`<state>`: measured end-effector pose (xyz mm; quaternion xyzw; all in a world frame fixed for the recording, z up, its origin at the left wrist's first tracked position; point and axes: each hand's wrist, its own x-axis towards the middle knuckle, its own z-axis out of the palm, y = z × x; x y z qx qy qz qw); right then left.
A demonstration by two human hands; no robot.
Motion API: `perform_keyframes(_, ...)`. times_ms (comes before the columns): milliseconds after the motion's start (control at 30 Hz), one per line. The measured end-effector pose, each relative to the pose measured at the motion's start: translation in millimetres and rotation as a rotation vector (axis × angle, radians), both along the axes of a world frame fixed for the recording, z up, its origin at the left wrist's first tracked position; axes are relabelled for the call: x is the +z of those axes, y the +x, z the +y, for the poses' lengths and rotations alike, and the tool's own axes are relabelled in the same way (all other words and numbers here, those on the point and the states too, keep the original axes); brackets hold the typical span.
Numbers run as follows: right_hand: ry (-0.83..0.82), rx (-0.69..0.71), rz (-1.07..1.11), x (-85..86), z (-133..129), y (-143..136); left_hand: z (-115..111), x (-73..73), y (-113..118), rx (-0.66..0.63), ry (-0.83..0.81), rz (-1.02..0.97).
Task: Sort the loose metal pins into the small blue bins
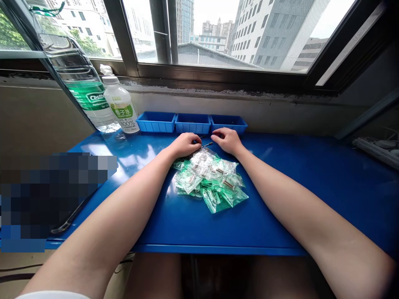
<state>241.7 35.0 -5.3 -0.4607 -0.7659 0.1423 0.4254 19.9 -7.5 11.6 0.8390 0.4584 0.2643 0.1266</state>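
My left hand (186, 144) rests at the back of the heap with its fingers curled. Thin dark rods with pale parts, one of them a dark rod (207, 144), stick out from its fingertips toward the right; their exact kind is too small to make out. Just across from it, my right hand (228, 140) has thumb and fingers bent together in front of the right blue bin; whatever may be in them is hidden. Between my forearms lies a pile of small clear-and-green plastic packets (215, 178), some showing small metal pieces inside.
Three blue bins stand in a row against the wall: left bin (156, 123), middle bin (192, 123), right bin (232, 123). A large water bottle (84, 91) and a white coconut water bottle (122, 109) stand at the back left of the blue table (218, 232). A blurred dark patch covers the left edge.
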Motion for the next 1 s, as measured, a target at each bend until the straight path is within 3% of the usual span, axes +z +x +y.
perform_keyframes(100,0.025,0.145,-0.204,1.4,-7.8,-2.9,-0.5,1.1,0.6,0.001,0.002,0.008)
perform_keyframes(233,-0.016,0.213,-0.237,2.4,-9.0,-1.2,-0.5,1.3,0.5,0.004,0.003,0.014)
perform_keyframes(600,-0.019,0.254,-0.23,4.7,-6.4,0.1,0.9,-0.7,-0.1,-0.003,0.008,0.01)
perform_keyframes(767,-0.096,0.205,-0.176,6.6,-6.6,0.1,1.2,-1.4,-0.6,-0.004,0.014,0.007)
perform_keyframes(1000,-0.106,0.008,-0.033,9.5,-8.4,-2.6,1.6,-1.7,0.0,0.004,0.007,0.007)
